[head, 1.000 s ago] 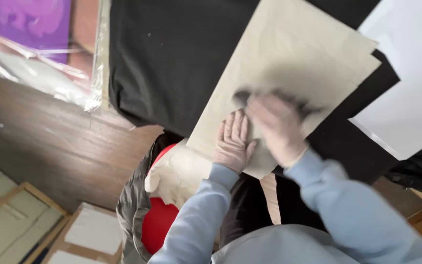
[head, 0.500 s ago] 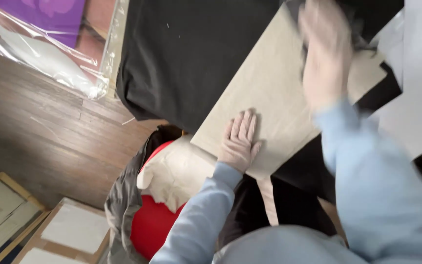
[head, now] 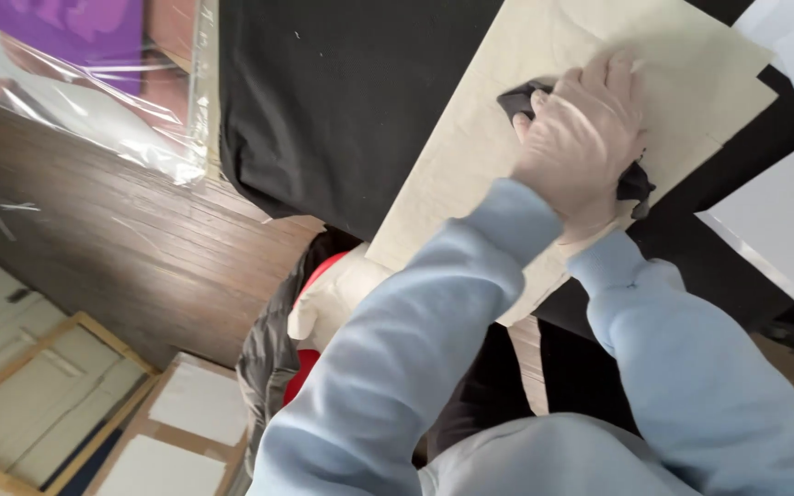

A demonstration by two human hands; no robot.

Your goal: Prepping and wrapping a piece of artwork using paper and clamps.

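Note:
A large beige paper sheet (head: 470, 184) lies on black fabric (head: 342, 101) spread over a dark wooden table (head: 140, 248). My left hand (head: 581, 138), gloved, presses down on a small dark cloth (head: 518, 96) on the sheet, fingers curled over it. My right hand (head: 592, 230) is almost wholly hidden under the left; only its gloved wrist shows. The cloth sticks out on both sides of the stacked hands. Both arms wear light blue sleeves.
A clear plastic bag holding a purple item (head: 94, 83) lies at the table's far left. A white sheet (head: 783, 211) sits at the right. Below the table edge are a red and grey bundle (head: 300, 367) and wooden frames with white panels (head: 186, 422).
My left hand has left its flat spot at the sheet's near edge and moved up onto the right hand and cloth. The right hand came back down from the sheet's far corner.

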